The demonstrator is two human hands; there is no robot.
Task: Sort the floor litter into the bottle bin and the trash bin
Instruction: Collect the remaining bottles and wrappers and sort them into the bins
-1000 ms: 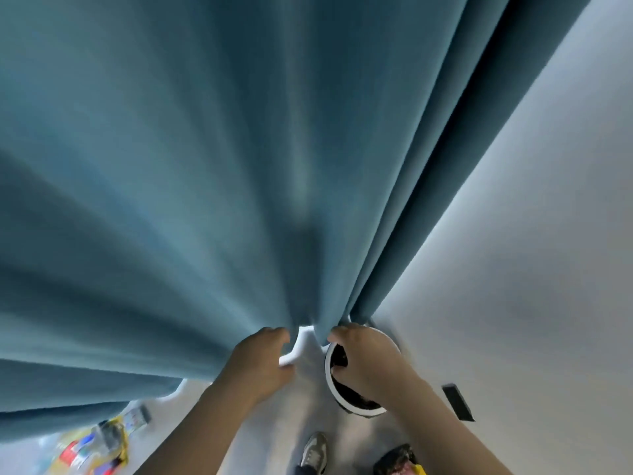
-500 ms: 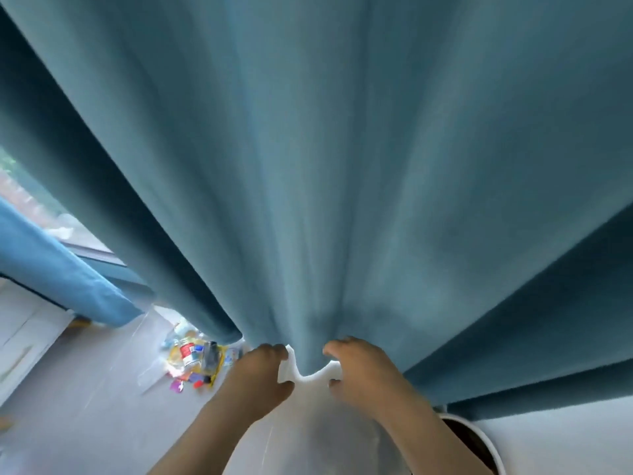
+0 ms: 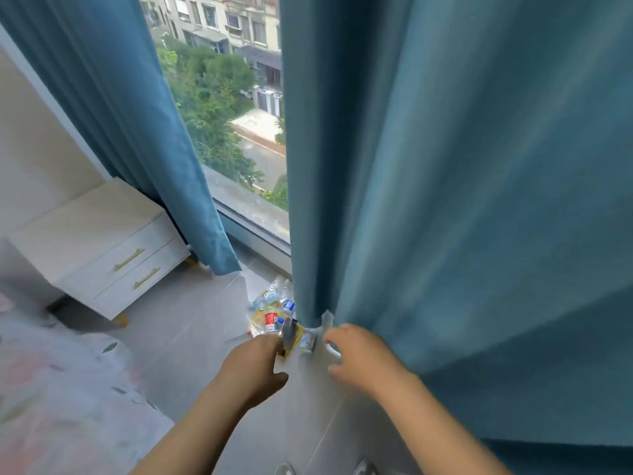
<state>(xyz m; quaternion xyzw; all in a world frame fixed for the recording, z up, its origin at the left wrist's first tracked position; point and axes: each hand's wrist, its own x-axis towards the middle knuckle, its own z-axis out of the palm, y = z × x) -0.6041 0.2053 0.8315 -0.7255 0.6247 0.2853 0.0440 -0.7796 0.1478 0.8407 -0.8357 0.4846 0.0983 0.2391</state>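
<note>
A pile of litter (image 3: pixel 274 315) lies on the grey floor by the window: clear plastic bottles, a red-labelled bottle, a yellow wrapper and a small dark item. My left hand (image 3: pixel 255 366) and my right hand (image 3: pixel 359 358) are stretched out side by side just short of the pile. Between them hangs a thin translucent white plastic bag (image 3: pixel 327 337), and each hand is closed on one side of its top. The right edge of the pile is hidden behind the curtain. Neither bin is in view.
A blue curtain (image 3: pixel 462 200) hangs at my right down to the floor, with a second panel (image 3: pixel 113 114) at the left. A white two-drawer nightstand (image 3: pixel 102 255) stands left. A floral cover (image 3: pixel 51 389) fills the lower left. My shoes (image 3: pixel 284 469) show at the bottom.
My view has swung left, away from the curtain and the white bin, to the window and the litter pile. Both hands have stayed on the bag and moved apart a little.
</note>
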